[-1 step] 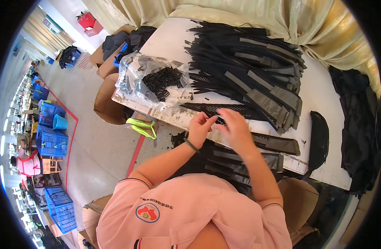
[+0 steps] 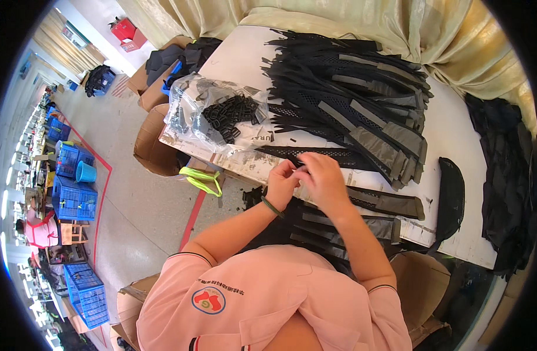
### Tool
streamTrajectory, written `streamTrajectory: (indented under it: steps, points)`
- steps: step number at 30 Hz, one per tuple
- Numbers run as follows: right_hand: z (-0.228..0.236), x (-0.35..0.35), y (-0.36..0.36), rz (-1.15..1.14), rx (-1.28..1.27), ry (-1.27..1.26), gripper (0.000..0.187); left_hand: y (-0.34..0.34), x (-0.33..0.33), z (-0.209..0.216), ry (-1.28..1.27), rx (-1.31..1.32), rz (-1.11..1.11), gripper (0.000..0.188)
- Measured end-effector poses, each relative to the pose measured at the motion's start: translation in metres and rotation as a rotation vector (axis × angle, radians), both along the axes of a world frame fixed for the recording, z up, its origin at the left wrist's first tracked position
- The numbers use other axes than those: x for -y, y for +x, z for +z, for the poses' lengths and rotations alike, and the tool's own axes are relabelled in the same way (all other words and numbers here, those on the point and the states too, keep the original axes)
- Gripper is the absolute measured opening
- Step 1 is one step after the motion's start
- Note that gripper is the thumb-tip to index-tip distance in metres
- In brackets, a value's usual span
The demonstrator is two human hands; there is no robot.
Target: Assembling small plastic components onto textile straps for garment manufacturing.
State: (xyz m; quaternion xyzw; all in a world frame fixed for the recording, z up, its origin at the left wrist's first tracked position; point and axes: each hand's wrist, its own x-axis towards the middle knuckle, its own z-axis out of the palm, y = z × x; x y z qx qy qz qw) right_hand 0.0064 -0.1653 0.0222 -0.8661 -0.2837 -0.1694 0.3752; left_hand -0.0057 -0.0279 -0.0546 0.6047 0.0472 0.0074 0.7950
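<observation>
Over the table's near edge, my left hand (image 2: 282, 183) and my right hand (image 2: 324, 180) meet with their fingertips pinched together. A bit of black shows between the fingers, apparently the narrow end of a black mesh strap (image 2: 386, 203) that runs out under my right forearm to a grey end. Any small part at the fingertips is hidden. Just beyond my hands lies another mesh strap (image 2: 344, 157). To the left, black plastic buckles (image 2: 230, 117) spill from a clear plastic bag (image 2: 183, 111).
A large pile of black straps with grey ends (image 2: 344, 88) covers the table's (image 2: 455, 137) back. At right are a black curved pouch (image 2: 450, 196) and dark fabric (image 2: 505, 187). Cardboard boxes (image 2: 154, 143) and a neon-yellow strap (image 2: 201, 180) are at left. More straps (image 2: 338, 225) hang close before me.
My right hand has shifted slightly left, and its fingers have closed in against those of my left hand. The left hand stays almost in place.
</observation>
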Motion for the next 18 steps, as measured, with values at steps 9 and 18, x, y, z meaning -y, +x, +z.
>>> streamTrajectory:
  steps: [9,18]
  points:
    - [-0.021,-0.002,-0.001,0.018,-0.564,0.488,0.015,0.092,-0.116,0.022,0.933,0.191,0.08,0.012]
    - [-0.022,-0.008,-0.006,0.112,-0.844,0.452,0.015,0.171,-0.141,-0.003,1.464,0.101,-0.074,0.034]
